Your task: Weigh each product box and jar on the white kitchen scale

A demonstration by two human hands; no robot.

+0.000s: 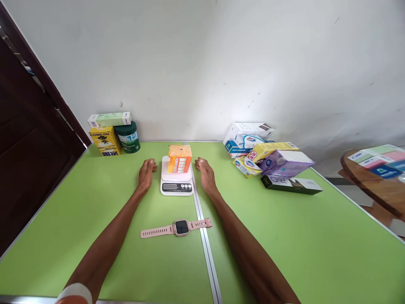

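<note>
An orange packet [180, 159] stands upright on the white platform of a small kitchen scale [176, 190]. The scale's display looks dark, with round buttons beside it. To the left of the scale, my left hand [147, 175] rests on its edge, open and holding nothing, its fingers loosely bent inward. On the other side my right hand [205, 175] lies close to the scale in the same way, open and apart from the packet. Between my forearms lies a smartwatch [181, 227] with a pink strap stretched out flat, its screen black.
A yellow box [105, 141] and a dark green tub [129, 137] stand at the back left, with a long pale-green box [109, 119] across their tops. Several cartons, including a purple box [286, 164], are heaped at the back right. A metal seam [205, 245] crosses the green table [278, 240].
</note>
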